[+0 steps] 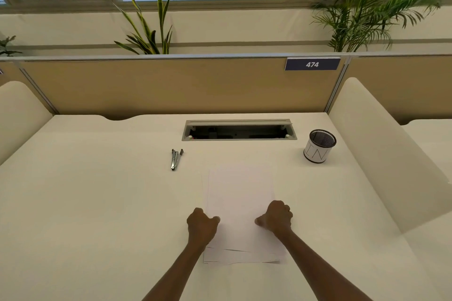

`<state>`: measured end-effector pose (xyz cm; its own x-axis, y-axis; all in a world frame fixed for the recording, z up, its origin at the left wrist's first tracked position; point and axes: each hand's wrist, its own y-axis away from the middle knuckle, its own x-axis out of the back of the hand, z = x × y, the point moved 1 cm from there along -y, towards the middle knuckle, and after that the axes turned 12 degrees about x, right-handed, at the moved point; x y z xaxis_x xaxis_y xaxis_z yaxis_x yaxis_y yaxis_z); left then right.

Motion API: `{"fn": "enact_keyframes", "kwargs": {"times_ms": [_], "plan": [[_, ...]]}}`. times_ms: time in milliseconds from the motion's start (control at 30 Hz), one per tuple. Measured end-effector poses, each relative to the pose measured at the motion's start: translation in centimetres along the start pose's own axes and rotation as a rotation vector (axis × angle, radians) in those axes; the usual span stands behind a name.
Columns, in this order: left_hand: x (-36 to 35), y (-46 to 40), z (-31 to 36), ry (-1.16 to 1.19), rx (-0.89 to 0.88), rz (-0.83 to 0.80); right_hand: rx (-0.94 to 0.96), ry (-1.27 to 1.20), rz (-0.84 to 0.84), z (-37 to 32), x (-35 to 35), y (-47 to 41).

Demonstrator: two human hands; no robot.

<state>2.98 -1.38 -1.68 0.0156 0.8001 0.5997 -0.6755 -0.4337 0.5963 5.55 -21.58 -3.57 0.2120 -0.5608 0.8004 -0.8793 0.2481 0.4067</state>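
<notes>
A small stack of white paper sheets (241,193) lies on the cream desk (97,203) in front of me, its lower edges slightly fanned. My left hand (201,225) is curled at the stack's left edge, with the thumb lying on the paper. At the right edge, my right hand (277,219) is curled the same way, thumb on the sheet. Both hands seem to pinch the stack by its sides. A metal stapler (176,159) lies beyond the paper to the left, apart from it.
A black mesh pen cup (319,146) with a white label stands at the back right. An open cable tray (238,131) is sunk into the desk's far side. A tan partition (171,85) closes the back, and cream dividers (379,154) flank the sides.
</notes>
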Motion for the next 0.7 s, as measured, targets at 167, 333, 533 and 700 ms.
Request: {"fn": "enact_keyframes", "kwargs": {"times_ms": [167,333,533,700], "plan": [[-0.2,-0.4,0.1,0.003,-0.03,0.022,-0.007,0.018,-0.004,0.0,0.1,-0.1],[-0.3,-0.5,0.1,0.008,-0.052,0.027,-0.021,0.063,0.044,-0.7,0.3,0.1],[-0.3,-0.1,0.3,0.013,-0.082,0.028,-0.011,-0.098,0.088,-1.1,0.8,0.4],[0.0,0.2,0.4,-0.014,-0.122,0.041,-0.059,-0.304,0.114,-0.7,1.3,0.2]]}}
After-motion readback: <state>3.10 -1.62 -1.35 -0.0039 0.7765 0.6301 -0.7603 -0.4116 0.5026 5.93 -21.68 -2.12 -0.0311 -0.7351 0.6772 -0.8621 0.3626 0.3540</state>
